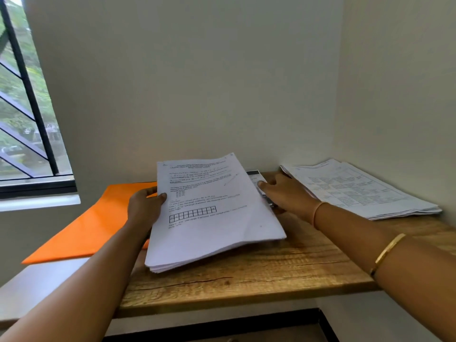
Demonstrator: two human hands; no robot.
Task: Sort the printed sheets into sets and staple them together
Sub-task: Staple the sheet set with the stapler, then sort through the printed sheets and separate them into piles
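Observation:
A thick stack of printed sheets (212, 218) is held tilted above the wooden desk (271, 270); its top page shows text and a row of boxes. My left hand (145, 206) grips the stack's left edge, thumb on top. My right hand (286, 193) reaches behind the stack's right edge, fingers stretched toward a small dark-and-white object (256, 177) that is mostly hidden by the paper. I cannot tell whether that object is the stapler. A second pile of printed sheets (357, 191) with tables lies at the desk's back right.
An orange folder (93, 225) lies on the left, overhanging a grey ledge (49, 287). Walls close the desk at the back and right. A barred window (24, 107) is at the upper left. Bare wood shows at the front of the desk.

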